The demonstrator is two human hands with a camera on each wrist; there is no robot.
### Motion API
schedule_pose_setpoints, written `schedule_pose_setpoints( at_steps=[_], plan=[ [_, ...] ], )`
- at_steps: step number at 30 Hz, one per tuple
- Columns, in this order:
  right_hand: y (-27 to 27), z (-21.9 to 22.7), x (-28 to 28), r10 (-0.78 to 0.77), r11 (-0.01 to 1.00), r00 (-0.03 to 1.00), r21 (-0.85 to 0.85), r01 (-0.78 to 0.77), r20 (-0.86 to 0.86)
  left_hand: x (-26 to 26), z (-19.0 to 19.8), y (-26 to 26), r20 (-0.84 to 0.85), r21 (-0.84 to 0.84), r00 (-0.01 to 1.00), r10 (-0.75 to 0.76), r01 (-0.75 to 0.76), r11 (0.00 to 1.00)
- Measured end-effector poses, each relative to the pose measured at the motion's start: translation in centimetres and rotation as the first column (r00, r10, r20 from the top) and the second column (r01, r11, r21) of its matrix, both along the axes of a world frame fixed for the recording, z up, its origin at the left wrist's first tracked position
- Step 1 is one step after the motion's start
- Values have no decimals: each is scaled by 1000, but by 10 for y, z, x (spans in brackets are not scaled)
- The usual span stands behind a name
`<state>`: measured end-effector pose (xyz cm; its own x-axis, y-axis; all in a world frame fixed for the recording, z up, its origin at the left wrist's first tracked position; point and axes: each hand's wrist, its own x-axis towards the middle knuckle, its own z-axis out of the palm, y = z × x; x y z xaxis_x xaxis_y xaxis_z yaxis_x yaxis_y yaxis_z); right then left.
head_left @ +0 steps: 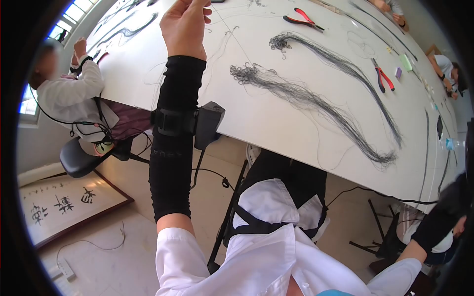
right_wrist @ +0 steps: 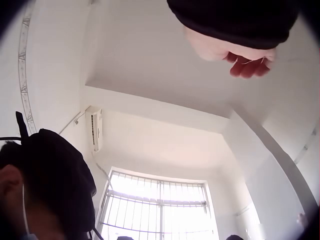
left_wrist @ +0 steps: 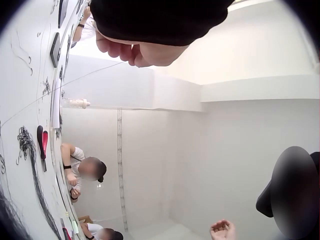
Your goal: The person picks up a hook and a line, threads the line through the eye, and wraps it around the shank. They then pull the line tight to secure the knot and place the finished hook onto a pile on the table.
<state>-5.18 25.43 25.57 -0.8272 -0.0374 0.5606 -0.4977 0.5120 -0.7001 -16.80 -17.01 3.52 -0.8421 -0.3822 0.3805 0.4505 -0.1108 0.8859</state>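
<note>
My left hand (head_left: 183, 30) is raised above the table's far part, fingers curled and pinching. In the left wrist view a thin strand (left_wrist: 75, 80) runs from its fingertips down over the table. My right hand (right_wrist: 237, 54) is up in the air, its fingers bent, with a fine pale strand (right_wrist: 248, 61) between them; the head view leaves it out of frame. Two bundles of thin dark strands, a nearer bundle (head_left: 316, 103) and a farther bundle (head_left: 345, 66), lie on the white table (head_left: 276, 133), each curled into small loops at one end.
Red-and-black pliers (head_left: 303, 19) lie behind the bundles, and another pair of pliers (head_left: 382, 76) lies to their right. A purple block (head_left: 398, 73) and a green block (head_left: 406, 62) are close by. A seated person (head_left: 74, 93) works at left; other people sit across the table.
</note>
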Motion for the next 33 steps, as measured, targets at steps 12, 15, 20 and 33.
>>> schedule_pose_setpoints(
  at_steps=[12,15,20,33],
  plan=[
    [-194,-264,-82,154,939,939,249,-236,308,4,14,-11,-22,-29,1000,2,-3,1000],
    [-208,-273,-87,140,932,944,282,-227,298,5,18,0,17,-5,1000,22,-22,1000],
    [-215,-288,-93,117,902,962,378,-207,247,8,15,1,9,24,1000,-6,6,1000],
    [-245,-198,-99,565,815,805,28,-579,179,1,16,-39,-95,172,995,42,-26,985]
  ],
)
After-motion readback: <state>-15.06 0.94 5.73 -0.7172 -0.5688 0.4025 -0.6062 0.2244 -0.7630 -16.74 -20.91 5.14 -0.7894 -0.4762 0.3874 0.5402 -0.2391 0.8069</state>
